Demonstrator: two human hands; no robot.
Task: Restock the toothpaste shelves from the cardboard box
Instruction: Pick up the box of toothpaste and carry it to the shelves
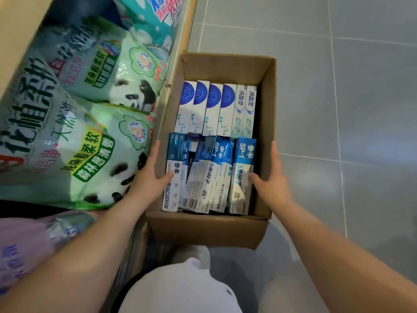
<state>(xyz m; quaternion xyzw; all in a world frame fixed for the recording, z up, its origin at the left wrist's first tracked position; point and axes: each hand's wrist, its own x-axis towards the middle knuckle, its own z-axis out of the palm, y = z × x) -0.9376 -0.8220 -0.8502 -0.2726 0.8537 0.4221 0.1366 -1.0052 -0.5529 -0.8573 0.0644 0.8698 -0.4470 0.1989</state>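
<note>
My left hand (147, 179) grips cardboard box (225, 66) left wall | right hand (274, 179) grips right wall | thumbs seemingly touch toothpaste cartons (213, 109).

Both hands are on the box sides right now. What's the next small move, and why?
Likely release the right hand from the cardboard box wall and pinch the rightmost SP-1 carton in the near row. It and the left hand grip only the box walls, thumbs inside, holding no toothpaste; that carton stands beside the right thumb.

Grey tiled floor (338, 86) beside a low shelf (187, 30) of green packs (67, 143)
</note>
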